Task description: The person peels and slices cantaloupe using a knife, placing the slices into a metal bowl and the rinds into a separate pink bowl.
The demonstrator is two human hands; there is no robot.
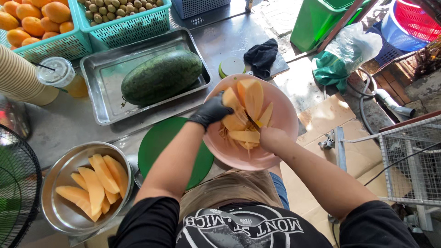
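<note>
Orange melon piece (235, 112) sits over the pink bowl (285, 115), gripped by the black-gloved left hand (211, 111). The bare right hand (271, 138) is closed around a knife (252, 121). Judging by this, shallow strokes angled away from the gloved fingers work best, letting peelings drop into the bowl.
</note>
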